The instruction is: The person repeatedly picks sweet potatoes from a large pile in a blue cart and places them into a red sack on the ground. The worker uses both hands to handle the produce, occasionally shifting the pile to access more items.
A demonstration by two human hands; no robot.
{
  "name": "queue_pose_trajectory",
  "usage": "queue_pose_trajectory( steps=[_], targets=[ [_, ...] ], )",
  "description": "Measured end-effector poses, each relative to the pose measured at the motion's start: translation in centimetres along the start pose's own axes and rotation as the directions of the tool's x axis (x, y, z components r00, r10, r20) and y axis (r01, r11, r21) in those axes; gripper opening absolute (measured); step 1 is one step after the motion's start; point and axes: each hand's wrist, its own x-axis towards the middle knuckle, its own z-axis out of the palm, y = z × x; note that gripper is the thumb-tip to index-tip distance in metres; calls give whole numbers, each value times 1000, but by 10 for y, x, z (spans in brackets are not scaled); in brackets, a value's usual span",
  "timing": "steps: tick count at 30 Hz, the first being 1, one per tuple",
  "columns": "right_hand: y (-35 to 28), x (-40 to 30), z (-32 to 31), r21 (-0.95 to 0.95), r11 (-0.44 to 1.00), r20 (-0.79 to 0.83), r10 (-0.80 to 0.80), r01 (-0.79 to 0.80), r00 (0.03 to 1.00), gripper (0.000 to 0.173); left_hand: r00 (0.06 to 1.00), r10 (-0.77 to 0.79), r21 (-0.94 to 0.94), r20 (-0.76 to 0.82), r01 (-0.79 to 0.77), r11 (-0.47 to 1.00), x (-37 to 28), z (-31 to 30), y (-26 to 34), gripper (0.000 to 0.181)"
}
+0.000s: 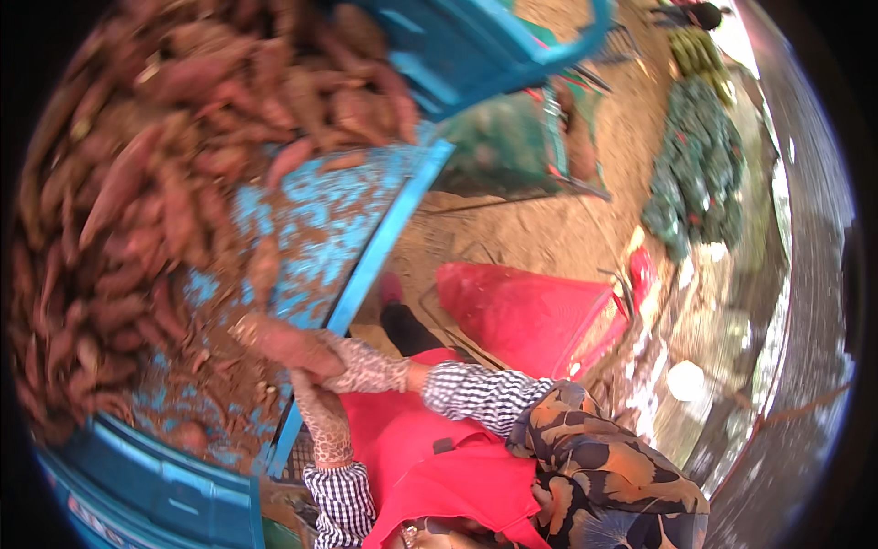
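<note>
A large reddish sweet potato [288,346] with a rough, pale end is held in both hands over the edge of a blue metal truck bed [384,237]. My right hand [360,364], in a patterned glove, grips its near end. My left hand [319,412], in a matching glove, is closed around the underside of that end; its fingers are partly hidden. Beyond the hands, a big heap of sweet potatoes [171,185] covers much of the soil-strewn bed.
Blue side panels [473,51] [171,480] flank the bed. A green mesh sack [501,144] and a red mesh sack [521,312] stand in metal frames on the dirt ground. Filled green sacks [696,165] lie farther right. A person [696,14] is at the far top right.
</note>
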Motion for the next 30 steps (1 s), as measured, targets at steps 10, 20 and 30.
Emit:
queue_pose_trajectory(
  steps=[10,20,30],
  targets=[
    [43,-370,-197,383,920,-900,391,-79,195,63,904,-310,561,294,99,822,-30,105,-82,45],
    [225,-530,-225,316,854,-944,239,-413,-227,39,988,97,597,-121,-6,802,12,83,-31,44],
    [31,-313,-272,-188,921,-912,-34,-342,409,25,445,870,972,211,-193,-137,103,116,151,67]
  ],
)
